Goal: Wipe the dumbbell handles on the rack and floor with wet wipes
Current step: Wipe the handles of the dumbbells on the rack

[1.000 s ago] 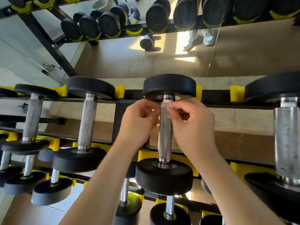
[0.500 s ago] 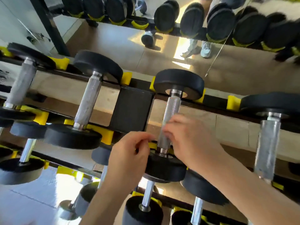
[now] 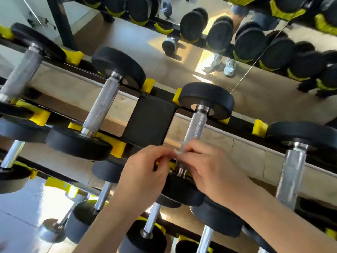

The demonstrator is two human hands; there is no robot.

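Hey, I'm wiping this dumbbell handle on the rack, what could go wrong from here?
1. The small white wet wipe is only pinched between the left hand and right hand, so it may slip or bunch and miss part of the knurled steel handle.
2. Both hands sit just above the near black round weight head; if that shifts in its yellow plastic cradle, fingers could get nipped.

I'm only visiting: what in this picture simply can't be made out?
1. Small white wet wipe: head view, mostly hidden by the left hand and right hand pinching it.
2. Knurled steel dumbbell handle: its near end is covered by those hands.
3. Mirrored person: cut off above the legs by the top edge.
4. Far-left black-ended dumbbell: blurred by motion.
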